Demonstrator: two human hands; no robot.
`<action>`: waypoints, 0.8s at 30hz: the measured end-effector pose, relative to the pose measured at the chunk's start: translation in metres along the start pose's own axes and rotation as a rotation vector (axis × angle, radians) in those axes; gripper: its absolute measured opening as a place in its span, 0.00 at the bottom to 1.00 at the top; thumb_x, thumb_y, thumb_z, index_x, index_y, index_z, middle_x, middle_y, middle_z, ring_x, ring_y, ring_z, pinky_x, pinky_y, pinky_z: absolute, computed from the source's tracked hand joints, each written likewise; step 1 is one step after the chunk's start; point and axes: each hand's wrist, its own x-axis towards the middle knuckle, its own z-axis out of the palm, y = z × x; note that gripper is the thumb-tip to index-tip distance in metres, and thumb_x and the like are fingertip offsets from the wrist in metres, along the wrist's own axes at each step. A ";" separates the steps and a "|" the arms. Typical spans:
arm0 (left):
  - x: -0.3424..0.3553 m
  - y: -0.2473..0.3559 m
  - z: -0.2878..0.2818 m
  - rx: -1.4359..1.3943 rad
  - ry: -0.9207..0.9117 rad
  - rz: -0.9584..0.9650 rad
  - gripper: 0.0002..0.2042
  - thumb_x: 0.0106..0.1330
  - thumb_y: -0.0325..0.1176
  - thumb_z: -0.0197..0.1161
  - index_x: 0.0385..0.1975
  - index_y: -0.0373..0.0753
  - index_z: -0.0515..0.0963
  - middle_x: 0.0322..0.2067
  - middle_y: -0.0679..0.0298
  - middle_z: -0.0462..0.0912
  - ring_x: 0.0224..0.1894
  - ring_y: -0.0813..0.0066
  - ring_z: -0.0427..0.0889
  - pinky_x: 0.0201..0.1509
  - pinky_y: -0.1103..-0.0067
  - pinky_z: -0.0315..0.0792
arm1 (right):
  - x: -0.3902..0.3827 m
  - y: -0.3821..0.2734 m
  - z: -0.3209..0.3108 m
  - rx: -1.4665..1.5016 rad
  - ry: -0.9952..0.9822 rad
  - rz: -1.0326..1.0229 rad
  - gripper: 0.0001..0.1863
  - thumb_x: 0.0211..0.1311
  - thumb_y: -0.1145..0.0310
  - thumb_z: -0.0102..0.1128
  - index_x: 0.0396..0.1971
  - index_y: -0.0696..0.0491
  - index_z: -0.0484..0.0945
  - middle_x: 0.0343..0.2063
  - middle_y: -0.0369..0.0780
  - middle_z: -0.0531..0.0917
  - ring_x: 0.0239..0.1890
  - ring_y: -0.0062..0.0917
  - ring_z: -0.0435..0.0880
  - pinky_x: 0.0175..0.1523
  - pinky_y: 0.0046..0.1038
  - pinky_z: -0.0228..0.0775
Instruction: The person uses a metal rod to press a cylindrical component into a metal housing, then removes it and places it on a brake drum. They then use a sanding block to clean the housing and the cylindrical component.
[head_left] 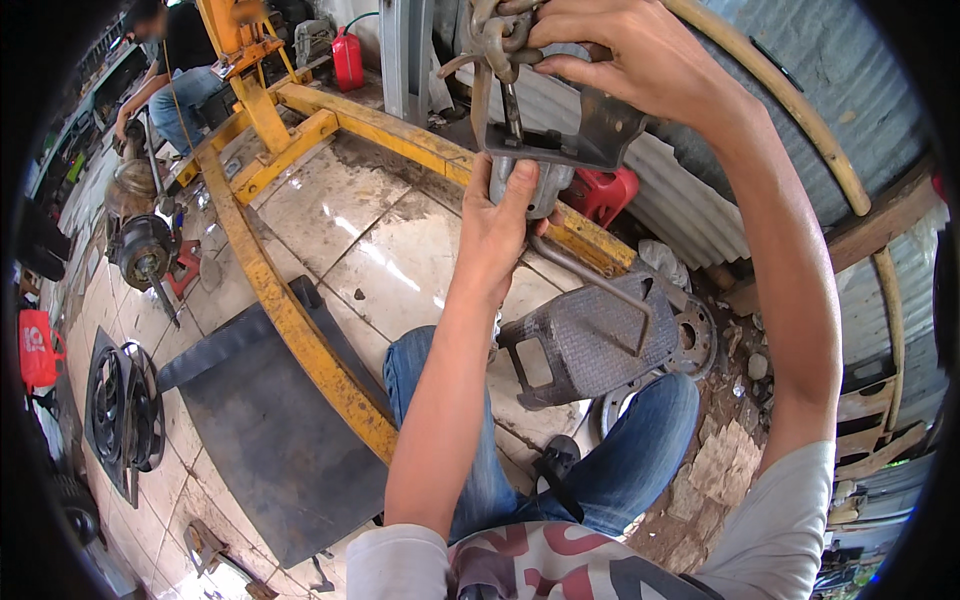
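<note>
Head view: left hand is wrapped round the grey metal part, upper middle of the frame; right hand pinches the chain above. If the lower grip slips, the part could swing or nip fingers imo.

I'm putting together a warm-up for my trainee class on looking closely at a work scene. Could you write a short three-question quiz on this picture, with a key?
1. Multiple choice: What colour is the long-beamed metal frame standing on the floor?
A. Green
B. Yellow
C. Blue

2. True or false: The right hand is higher in the picture than the left hand, which grips a gray metal part.

3. Fill in the missing word: The right hand's thumb and fingers are at a heavy, thick-linked metal ____.

Key:
1. B, yellow
2. True
3. chain
</note>
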 end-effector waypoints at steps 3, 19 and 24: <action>0.013 0.007 0.001 0.023 -0.035 0.019 0.23 0.69 0.51 0.56 0.49 0.37 0.65 0.34 0.61 0.78 0.27 0.73 0.79 0.27 0.81 0.69 | 0.003 -0.003 -0.012 0.032 -0.020 0.111 0.16 0.57 0.63 0.64 0.42 0.56 0.79 0.41 0.45 0.83 0.36 0.39 0.82 0.40 0.35 0.74; 0.003 0.019 -0.010 -0.067 -0.089 -0.078 0.30 0.62 0.46 0.68 0.57 0.37 0.64 0.43 0.62 0.78 0.39 0.78 0.79 0.39 0.81 0.76 | 0.045 0.000 -0.019 0.352 -0.509 0.383 0.23 0.57 0.56 0.66 0.36 0.63 0.75 0.30 0.46 0.78 0.33 0.30 0.76 0.38 0.29 0.67; 0.008 0.009 -0.009 -0.001 -0.034 0.086 0.27 0.59 0.41 0.71 0.51 0.34 0.67 0.45 0.59 0.77 0.48 0.74 0.73 0.53 0.78 0.69 | 0.038 -0.017 -0.015 0.289 -0.467 0.558 0.17 0.55 0.65 0.69 0.41 0.59 0.81 0.26 0.35 0.80 0.27 0.16 0.75 0.32 0.24 0.68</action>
